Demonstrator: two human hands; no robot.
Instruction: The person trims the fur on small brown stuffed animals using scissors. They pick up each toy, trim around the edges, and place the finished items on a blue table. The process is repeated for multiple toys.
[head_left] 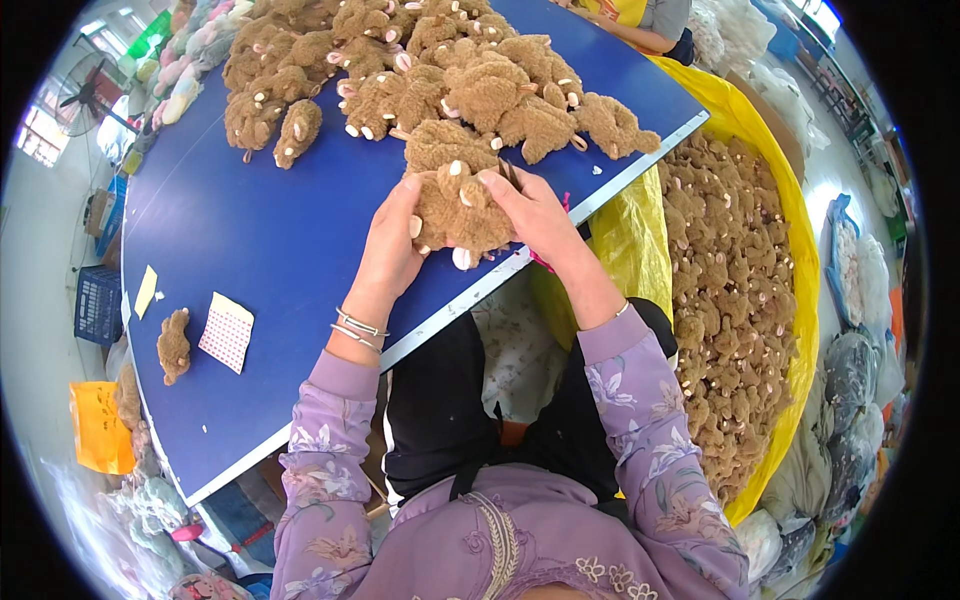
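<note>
Between my two hands is a brown plush toy (462,212) with curly fur and small pale pads, held over the near edge of the blue table (290,215). My left hand (393,240) is closed on its left side, the thumb pressing on the fur. On its other side my right hand (535,213) grips the toy with thumb and fingers. A thin dark tool (511,175) pokes out by the right fingers; its kind is hard to tell. Bright pink bits show beside that hand. Just beyond lies a heap of similar plush toys (490,85).
To the right, a large yellow bag (805,290) is filled with brown plush toys. At the left of the table lie a single toy (173,346) and a dotted sheet (227,332). A blue crate (98,305) stands past the left edge. Across the table another person's arm (640,35) shows.
</note>
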